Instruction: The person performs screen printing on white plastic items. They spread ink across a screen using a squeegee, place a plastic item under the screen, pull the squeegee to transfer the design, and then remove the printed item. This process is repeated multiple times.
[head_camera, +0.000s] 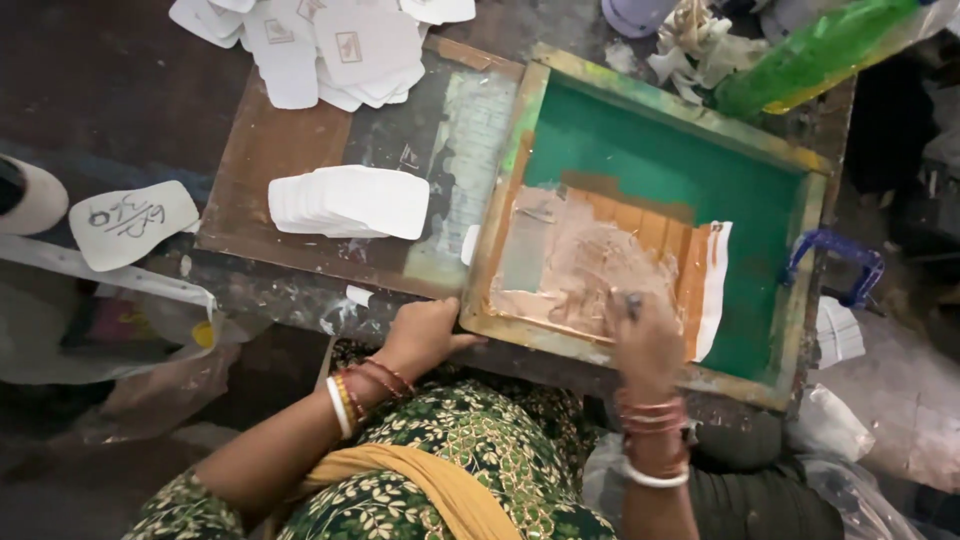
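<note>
A: Screen frame (520, 150), wooden-edged with green mesh, lies flat on the worktop, and both hands are on it. The left hand (425, 335) grips the near corner of the frame, fingers curled over its edge. The right hand (645, 335) is inside the frame, closed around a small dark-tipped tool; I can't tell what kind, as the hand covers most of it.

B: What's under the right hand?

A: A smear of pale pinkish-brown ink (585, 265) over the orange masked area of the mesh. Just beyond the left hand, past the frame's edge, sits a fanned stack of white cards (345, 200). Farther out from that hand, more loose cards (340, 45) are spread at the far end of the board. Beyond the right hand, a green bottle (810, 50) leans across the frame's far corner, and a blue clamp (835, 265) sits outboard of it.

B: Risks, as you judge it?

A: If the left hand's hold slackens, the frame could shift and blur whatever lies beneath. Uneven pressure from the right hand might leave patchy ink. The bottle looks loosely propped; a nudge of the frame could roll it onto the mesh. An inky wrist brushing the blank stack would spoil the cards.
</note>
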